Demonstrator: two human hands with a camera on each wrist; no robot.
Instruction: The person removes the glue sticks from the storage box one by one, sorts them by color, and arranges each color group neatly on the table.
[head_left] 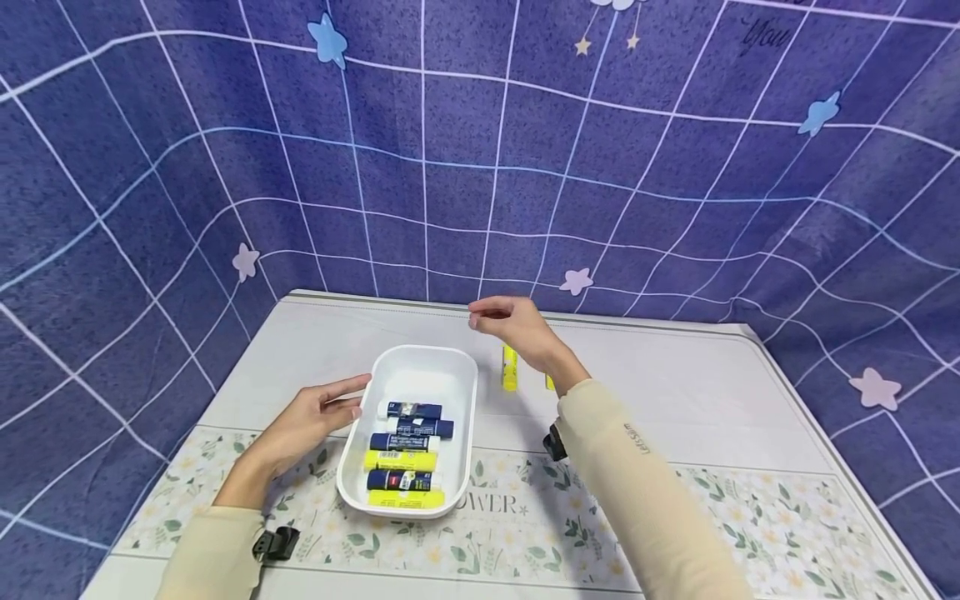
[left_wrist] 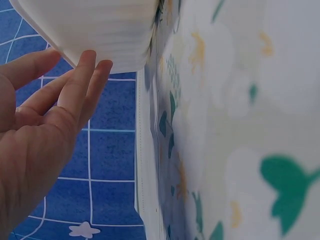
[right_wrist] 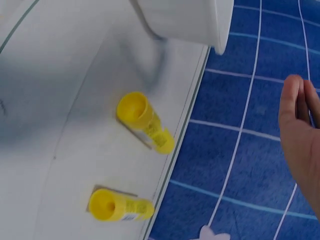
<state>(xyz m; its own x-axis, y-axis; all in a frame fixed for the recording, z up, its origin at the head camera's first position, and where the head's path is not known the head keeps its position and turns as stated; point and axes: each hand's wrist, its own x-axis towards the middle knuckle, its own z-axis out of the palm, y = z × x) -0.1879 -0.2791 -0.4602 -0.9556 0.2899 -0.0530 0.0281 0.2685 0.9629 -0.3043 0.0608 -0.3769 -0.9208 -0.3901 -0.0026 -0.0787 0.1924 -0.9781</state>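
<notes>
A white plastic tray (head_left: 429,367) on the table contains several glue sticks, navy blue ones (head_left: 415,427) and yellow ones (head_left: 401,461), lying crosswise in its nearer part. At its left side is my left hand (head_left: 306,423); in the left wrist view the extended fingers (left_wrist: 80,82) meet the tray's outer wall (left_wrist: 100,30). My right hand (head_left: 527,332) is raised beyond the tray's right side, fingers together, and no object shows in it. Below it on the table lie two yellow glue sticks (right_wrist: 142,120), the second one (right_wrist: 122,205) mostly hidden behind the hand in the head view.
The table has a white cover with a flowered band (head_left: 525,533) across it. Behind and beside it hangs a blue curtain (head_left: 465,183) with a white grid and stars, close to the table's back edge (head_left: 420,305). Each wrist wears a small black camera (head_left: 276,543).
</notes>
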